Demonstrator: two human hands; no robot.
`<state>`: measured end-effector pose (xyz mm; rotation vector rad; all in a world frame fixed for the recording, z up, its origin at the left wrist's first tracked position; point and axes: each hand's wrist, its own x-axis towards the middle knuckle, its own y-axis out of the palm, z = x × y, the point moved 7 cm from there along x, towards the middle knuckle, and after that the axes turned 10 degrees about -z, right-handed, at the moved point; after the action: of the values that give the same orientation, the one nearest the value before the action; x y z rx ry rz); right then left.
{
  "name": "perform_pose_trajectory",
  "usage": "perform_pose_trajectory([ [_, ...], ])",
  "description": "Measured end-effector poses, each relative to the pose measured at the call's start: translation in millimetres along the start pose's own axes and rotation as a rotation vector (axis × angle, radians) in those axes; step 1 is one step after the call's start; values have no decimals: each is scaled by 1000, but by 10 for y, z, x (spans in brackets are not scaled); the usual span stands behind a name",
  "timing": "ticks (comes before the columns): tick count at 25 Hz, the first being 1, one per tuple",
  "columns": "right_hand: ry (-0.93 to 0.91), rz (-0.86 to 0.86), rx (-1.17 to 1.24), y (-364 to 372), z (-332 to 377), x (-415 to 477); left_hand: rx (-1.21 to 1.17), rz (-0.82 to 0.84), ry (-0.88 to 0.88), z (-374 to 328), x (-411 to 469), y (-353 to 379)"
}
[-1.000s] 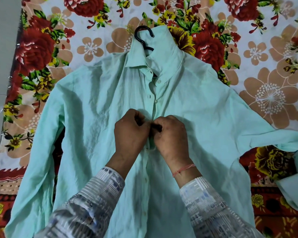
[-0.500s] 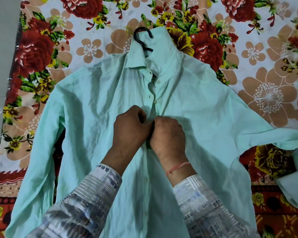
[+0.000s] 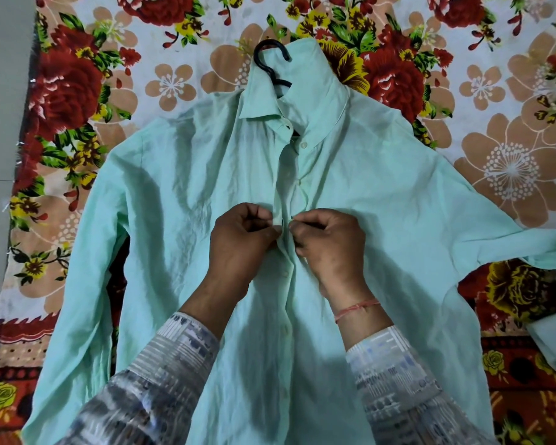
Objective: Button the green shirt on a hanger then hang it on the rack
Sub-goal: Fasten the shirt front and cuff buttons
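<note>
Looking down on the green shirt: spread front-up across the middle of the floral bedsheet, collar toward the far edge, hem past the near edge. Threaded on a black hanger, hook poking out beyond the collar.

Worth fixing on the placket, running lengthwise from far edge to near edge, straight away from the wrists. Pinched on its buttonhole side by the left hand, fingers curled narrow on the cloth fold. Pinched on the opposite side by the right hand, fingers curled tight, probably on a button, though hidden under the fingertips. Almost knuckle to knuckle, one either side of the seam, neither nearer than the other.

Looks closed below the hands, past a fastened button; gapes open above, up to a loose button by the collar. Judging by that, calls for working away from the fingers, up the placket toward the far edge.

No brand, label or readable writing anywhere. Farther out, only patterned sleeves and a red thread round the right wrist. No rack in view.
</note>
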<state>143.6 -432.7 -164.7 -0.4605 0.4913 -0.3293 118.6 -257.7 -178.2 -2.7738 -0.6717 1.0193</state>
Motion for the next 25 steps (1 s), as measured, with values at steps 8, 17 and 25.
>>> perform_pose_trajectory([
  [8, 82, 72, 29, 54, 52, 9, -31, 74, 41, -18, 44, 17],
  [17, -69, 213, -129, 116, 169, 36, 28, 70, 92, -39, 48, 25],
  [25, -38, 143, -35, 162, -36, 99, 176, 14, 174, -85, 17, 63],
])
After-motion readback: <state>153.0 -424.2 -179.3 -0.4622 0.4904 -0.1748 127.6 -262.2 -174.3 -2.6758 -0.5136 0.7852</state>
